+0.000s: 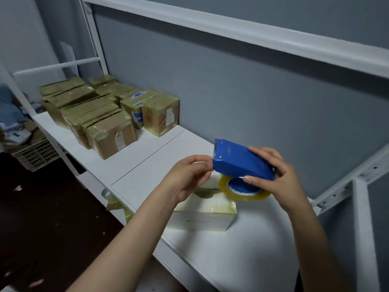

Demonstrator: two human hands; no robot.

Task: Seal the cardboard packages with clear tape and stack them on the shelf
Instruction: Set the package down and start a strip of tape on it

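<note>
My right hand (280, 178) grips a blue tape dispenser (237, 160) loaded with a roll of clear tape (244, 191), held above the white shelf board (147, 165). My left hand (189, 175) pinches at the dispenser's front end, near the cutter; the tape end itself is too thin to make out. Below both hands a white, tape-wrapped package (202, 213) lies on the shelf. Several taped cardboard packages (105, 119) stand packed together at the shelf's far left.
A white upper shelf rail (252, 32) runs overhead and a metal frame post (362, 228) stands at the right. A grey wall backs the shelf. A plastic crate (35, 152) and clutter sit on the dark floor at left. Tape scraps (115, 205) hang under the shelf edge.
</note>
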